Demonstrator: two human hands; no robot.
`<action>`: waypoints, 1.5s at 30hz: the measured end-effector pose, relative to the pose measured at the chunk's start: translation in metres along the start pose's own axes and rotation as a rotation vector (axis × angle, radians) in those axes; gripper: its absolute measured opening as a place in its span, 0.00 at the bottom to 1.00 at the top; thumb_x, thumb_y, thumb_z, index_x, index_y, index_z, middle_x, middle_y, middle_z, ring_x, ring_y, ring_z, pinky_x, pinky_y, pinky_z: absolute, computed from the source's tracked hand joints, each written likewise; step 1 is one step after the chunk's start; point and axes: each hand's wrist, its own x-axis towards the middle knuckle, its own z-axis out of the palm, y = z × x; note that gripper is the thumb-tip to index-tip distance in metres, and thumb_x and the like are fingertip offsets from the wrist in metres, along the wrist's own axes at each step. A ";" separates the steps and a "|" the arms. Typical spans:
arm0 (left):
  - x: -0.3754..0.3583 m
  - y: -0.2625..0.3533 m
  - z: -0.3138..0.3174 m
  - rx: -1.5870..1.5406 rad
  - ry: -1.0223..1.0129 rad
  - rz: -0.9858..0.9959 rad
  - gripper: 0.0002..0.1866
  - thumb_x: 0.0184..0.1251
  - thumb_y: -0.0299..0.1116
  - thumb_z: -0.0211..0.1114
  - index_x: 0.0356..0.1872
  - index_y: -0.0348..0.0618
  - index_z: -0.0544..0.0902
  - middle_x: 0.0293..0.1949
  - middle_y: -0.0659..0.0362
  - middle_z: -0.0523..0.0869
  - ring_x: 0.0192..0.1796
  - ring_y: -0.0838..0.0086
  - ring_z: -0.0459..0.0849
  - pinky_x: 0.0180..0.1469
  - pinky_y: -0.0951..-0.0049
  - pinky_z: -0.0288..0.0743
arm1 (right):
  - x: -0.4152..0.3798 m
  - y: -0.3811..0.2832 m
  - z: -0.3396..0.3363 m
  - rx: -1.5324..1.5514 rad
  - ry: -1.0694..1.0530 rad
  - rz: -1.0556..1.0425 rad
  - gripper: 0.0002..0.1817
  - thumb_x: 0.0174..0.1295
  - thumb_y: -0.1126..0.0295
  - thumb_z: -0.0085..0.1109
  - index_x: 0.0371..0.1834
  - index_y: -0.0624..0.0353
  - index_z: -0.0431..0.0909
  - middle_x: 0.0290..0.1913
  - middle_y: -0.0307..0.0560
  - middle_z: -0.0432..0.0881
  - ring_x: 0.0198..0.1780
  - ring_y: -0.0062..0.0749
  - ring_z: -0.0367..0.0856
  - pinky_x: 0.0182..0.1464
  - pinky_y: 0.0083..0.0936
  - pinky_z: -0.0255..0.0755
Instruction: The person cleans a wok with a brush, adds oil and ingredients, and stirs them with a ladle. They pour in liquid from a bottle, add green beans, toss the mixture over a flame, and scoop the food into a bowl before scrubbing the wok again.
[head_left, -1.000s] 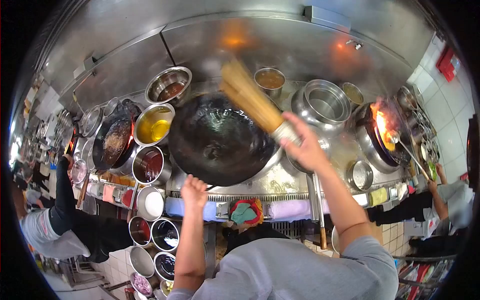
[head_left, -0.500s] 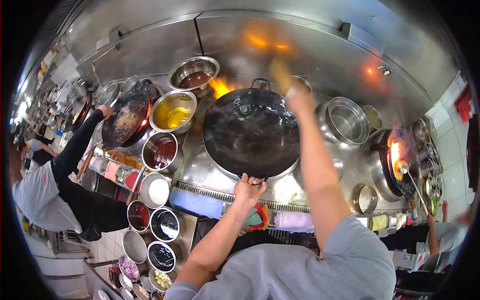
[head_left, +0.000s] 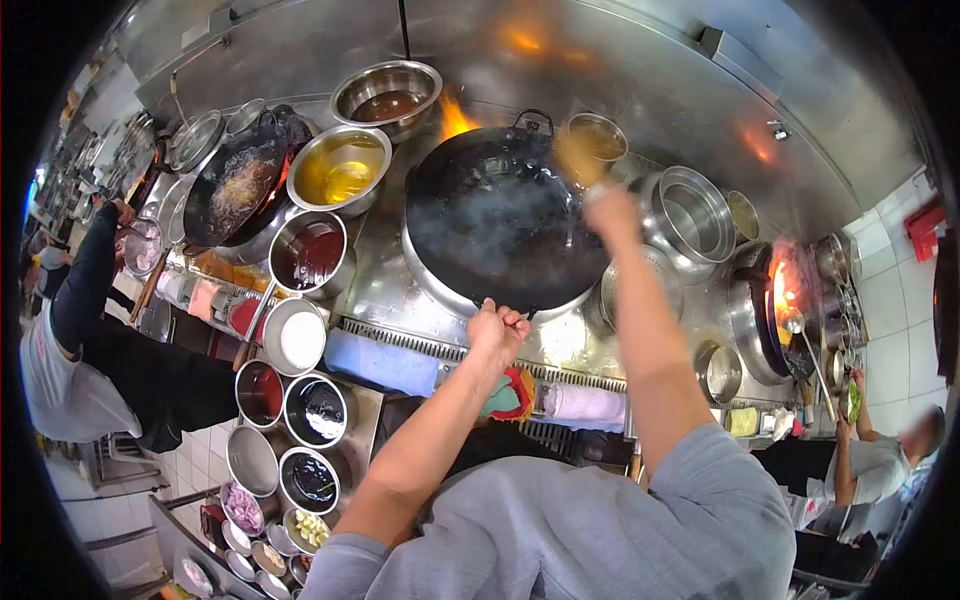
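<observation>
A large black wok sits on the burner in front of me, its dark inside wet and shiny, with thin steam rising from it. My left hand is closed around the small handle at its near rim. In my right hand, closed and blurred by motion, is a tan bamboo wok brush. Its bristle end points up and away over the wok's far right rim, close to a small metal pot. Flame licks up behind the wok's far left edge.
Left of the wok stand a bowl of yellow oil and a pot of dark red sauce. A perforated strainer and steel pots lie right. Co-workers stand on both sides; a wok flames at the right station.
My right hand and the brush have come down toward the wok's right rim. The left co-worker's hand has left their wok. My view has shifted slightly; my left hand stays on the handle.
</observation>
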 end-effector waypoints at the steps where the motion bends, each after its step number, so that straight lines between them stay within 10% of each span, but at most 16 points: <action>1: 0.000 -0.001 -0.002 0.001 0.002 -0.005 0.18 0.79 0.42 0.36 0.27 0.45 0.61 0.19 0.63 0.59 0.21 0.76 0.59 0.27 0.71 0.59 | -0.040 -0.030 0.016 -0.224 -0.163 -0.125 0.15 0.52 0.62 0.57 0.40 0.57 0.82 0.41 0.58 0.84 0.45 0.51 0.83 0.49 0.41 0.76; 5: 0.008 0.011 -0.018 0.144 -0.023 -0.067 0.15 0.76 0.41 0.46 0.38 0.38 0.68 0.29 0.59 0.73 0.31 0.70 0.74 0.37 0.64 0.73 | -0.138 -0.054 0.014 0.077 -0.511 -0.508 0.26 0.50 0.53 0.63 0.57 0.37 0.77 0.43 0.56 0.83 0.45 0.50 0.83 0.50 0.40 0.75; 8: -0.023 0.017 -0.028 0.608 0.107 0.115 0.17 0.71 0.42 0.56 0.45 0.36 0.69 0.32 0.57 0.76 0.39 0.66 0.77 0.44 0.61 0.73 | -0.025 0.067 -0.018 -0.152 -0.514 -0.717 0.23 0.50 0.56 0.64 0.51 0.48 0.80 0.42 0.52 0.85 0.43 0.45 0.84 0.50 0.35 0.75; 10: -0.007 0.012 -0.053 1.227 0.137 1.166 0.19 0.63 0.40 0.64 0.48 0.38 0.72 0.38 0.53 0.80 0.47 0.59 0.79 0.49 0.61 0.71 | 0.030 0.069 -0.093 -0.363 -0.196 -0.213 0.23 0.52 0.55 0.62 0.44 0.61 0.80 0.42 0.54 0.84 0.45 0.46 0.83 0.48 0.39 0.75; 14: -0.040 0.006 -0.018 1.806 -0.385 1.476 0.14 0.55 0.35 0.67 0.43 0.49 0.79 0.34 0.56 0.78 0.40 0.59 0.75 0.44 0.65 0.71 | 0.047 0.024 -0.128 0.077 0.359 -0.125 0.19 0.55 0.60 0.57 0.45 0.60 0.79 0.44 0.58 0.83 0.48 0.52 0.81 0.49 0.41 0.75; 18: -0.006 0.006 -0.029 1.959 -0.412 1.418 0.08 0.53 0.33 0.67 0.35 0.49 0.83 0.28 0.58 0.77 0.36 0.60 0.75 0.39 0.61 0.70 | -0.022 -0.040 0.008 -0.051 -0.120 -0.056 0.17 0.51 0.65 0.57 0.44 0.58 0.81 0.47 0.57 0.82 0.51 0.49 0.81 0.52 0.40 0.75; 23: -0.012 0.006 -0.023 1.901 -0.373 1.429 0.05 0.55 0.31 0.66 0.32 0.45 0.86 0.26 0.53 0.80 0.33 0.56 0.74 0.38 0.60 0.69 | -0.116 -0.045 0.027 0.205 -0.523 -0.635 0.27 0.51 0.53 0.61 0.57 0.40 0.76 0.47 0.56 0.82 0.47 0.50 0.82 0.51 0.39 0.74; 26: -0.008 0.009 -0.022 1.923 -0.373 1.356 0.05 0.56 0.33 0.65 0.33 0.48 0.85 0.28 0.55 0.81 0.36 0.57 0.76 0.40 0.57 0.70 | 0.004 0.049 -0.005 -0.438 -0.438 -0.541 0.21 0.50 0.54 0.63 0.49 0.43 0.81 0.40 0.48 0.85 0.43 0.43 0.84 0.45 0.37 0.77; 29: -0.007 0.016 -0.023 1.850 -0.467 1.352 0.07 0.55 0.34 0.66 0.34 0.47 0.86 0.27 0.55 0.81 0.35 0.58 0.77 0.41 0.58 0.72 | 0.023 0.023 -0.066 -0.080 0.114 -0.011 0.13 0.54 0.60 0.57 0.37 0.55 0.83 0.38 0.54 0.85 0.42 0.43 0.85 0.43 0.38 0.77; 32: -0.010 0.021 -0.020 1.890 -0.475 1.338 0.09 0.54 0.36 0.68 0.35 0.47 0.87 0.26 0.56 0.81 0.34 0.59 0.77 0.39 0.63 0.73 | -0.034 -0.016 0.010 -0.355 -0.295 -0.280 0.15 0.50 0.66 0.56 0.39 0.56 0.84 0.41 0.57 0.84 0.46 0.49 0.83 0.48 0.40 0.76; 35: -0.012 0.023 -0.019 1.976 -0.422 1.281 0.09 0.55 0.38 0.68 0.35 0.48 0.87 0.27 0.56 0.81 0.35 0.60 0.77 0.39 0.63 0.73 | -0.133 -0.042 0.001 0.032 -0.506 -0.567 0.22 0.48 0.63 0.60 0.50 0.48 0.81 0.44 0.54 0.83 0.47 0.48 0.83 0.51 0.39 0.74; 38: -0.012 0.022 -0.026 1.945 -0.467 1.293 0.10 0.54 0.39 0.69 0.35 0.48 0.87 0.25 0.56 0.81 0.33 0.60 0.77 0.38 0.63 0.73 | -0.070 0.050 -0.010 0.007 -0.485 -0.791 0.23 0.49 0.56 0.63 0.51 0.43 0.81 0.45 0.51 0.83 0.49 0.46 0.81 0.54 0.37 0.72; 41: -0.012 0.023 -0.020 1.883 -0.508 1.336 0.10 0.54 0.39 0.70 0.35 0.46 0.87 0.22 0.55 0.80 0.30 0.59 0.76 0.36 0.62 0.72 | 0.023 0.057 -0.073 -0.229 -0.155 -0.182 0.17 0.54 0.57 0.56 0.44 0.53 0.81 0.40 0.54 0.84 0.44 0.48 0.83 0.47 0.42 0.76; 45: -0.013 0.023 -0.020 1.894 -0.497 1.311 0.10 0.52 0.38 0.70 0.34 0.47 0.87 0.24 0.55 0.81 0.32 0.59 0.79 0.36 0.61 0.74 | 0.005 -0.026 -0.005 0.041 0.034 -0.035 0.17 0.56 0.60 0.52 0.43 0.59 0.81 0.43 0.58 0.83 0.47 0.51 0.82 0.49 0.41 0.75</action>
